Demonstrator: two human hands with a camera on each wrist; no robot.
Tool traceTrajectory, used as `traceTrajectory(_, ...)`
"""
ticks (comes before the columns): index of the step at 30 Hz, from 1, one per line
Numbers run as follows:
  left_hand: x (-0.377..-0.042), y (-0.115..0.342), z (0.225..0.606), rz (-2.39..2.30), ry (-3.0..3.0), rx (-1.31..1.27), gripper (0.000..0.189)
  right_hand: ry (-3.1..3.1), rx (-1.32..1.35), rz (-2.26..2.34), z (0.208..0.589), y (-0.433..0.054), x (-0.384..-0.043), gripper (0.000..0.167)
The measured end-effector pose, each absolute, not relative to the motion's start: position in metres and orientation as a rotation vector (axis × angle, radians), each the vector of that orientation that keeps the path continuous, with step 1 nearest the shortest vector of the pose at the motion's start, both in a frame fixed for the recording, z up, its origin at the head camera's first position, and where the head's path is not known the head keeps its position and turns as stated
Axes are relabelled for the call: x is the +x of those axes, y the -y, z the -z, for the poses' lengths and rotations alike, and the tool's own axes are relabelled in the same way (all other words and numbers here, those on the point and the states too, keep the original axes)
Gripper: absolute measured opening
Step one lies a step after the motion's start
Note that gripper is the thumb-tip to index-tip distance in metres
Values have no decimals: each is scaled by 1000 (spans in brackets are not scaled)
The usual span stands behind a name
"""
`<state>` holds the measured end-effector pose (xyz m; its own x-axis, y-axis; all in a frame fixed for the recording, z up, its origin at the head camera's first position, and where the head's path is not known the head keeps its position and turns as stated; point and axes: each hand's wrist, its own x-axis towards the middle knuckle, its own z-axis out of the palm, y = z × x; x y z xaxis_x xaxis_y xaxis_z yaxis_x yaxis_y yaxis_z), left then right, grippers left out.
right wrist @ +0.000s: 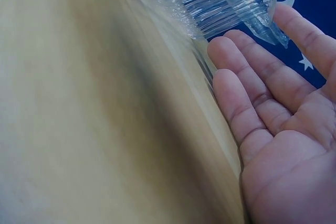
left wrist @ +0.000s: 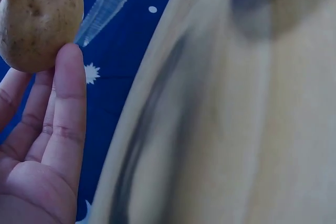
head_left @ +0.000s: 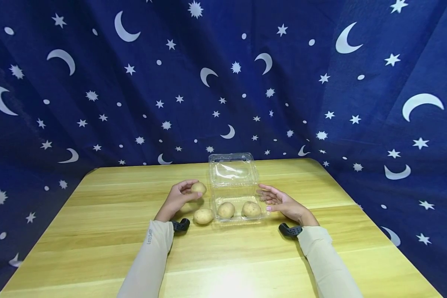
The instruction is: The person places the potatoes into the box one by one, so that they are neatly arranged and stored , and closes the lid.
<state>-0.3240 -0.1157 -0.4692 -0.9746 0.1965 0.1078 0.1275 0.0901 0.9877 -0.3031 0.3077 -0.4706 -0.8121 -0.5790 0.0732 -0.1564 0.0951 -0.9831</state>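
My left hand (head_left: 176, 200) pinches a potato (head_left: 198, 188) between thumb and fingers, held above the table left of a clear plastic clamshell box (head_left: 234, 189). In the left wrist view the held potato (left wrist: 39, 22) shows small dark pits, with fingertips against its underside. The box stands with its lid (head_left: 232, 169) tipped back. In its front part sit two potatoes, the left one (head_left: 226, 210) and the right one (head_left: 251, 209). Just outside the box's left wall lies another potato (head_left: 203, 216). My right hand (head_left: 286, 205), fingers relaxed and holding nothing, is at the box's right wall.
The wooden table (head_left: 126, 248) carries the box and potatoes. Behind it hangs a dark blue curtain (head_left: 193, 116) with moons and stars. Black wrist devices, left (head_left: 181, 225) and right (head_left: 290, 230), sit below the hands.
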Motion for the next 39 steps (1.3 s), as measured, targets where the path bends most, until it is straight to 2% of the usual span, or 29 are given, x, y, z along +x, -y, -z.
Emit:
traceTrajectory(19, -314, 105, 439, -2052, -2314, 450, 53, -2032, -783, 1779, 472, -307, -304, 84)
traceTrajectory(31, -307, 89, 429, -2000, -2312, 514, 52, -2046, -806, 1736, 470, -308, -305, 96)
traceTrajectory(39, -303, 78, 423, -1940, -2336, 555, 49, -2055, -802, 1723, 470, -309, -305, 97)
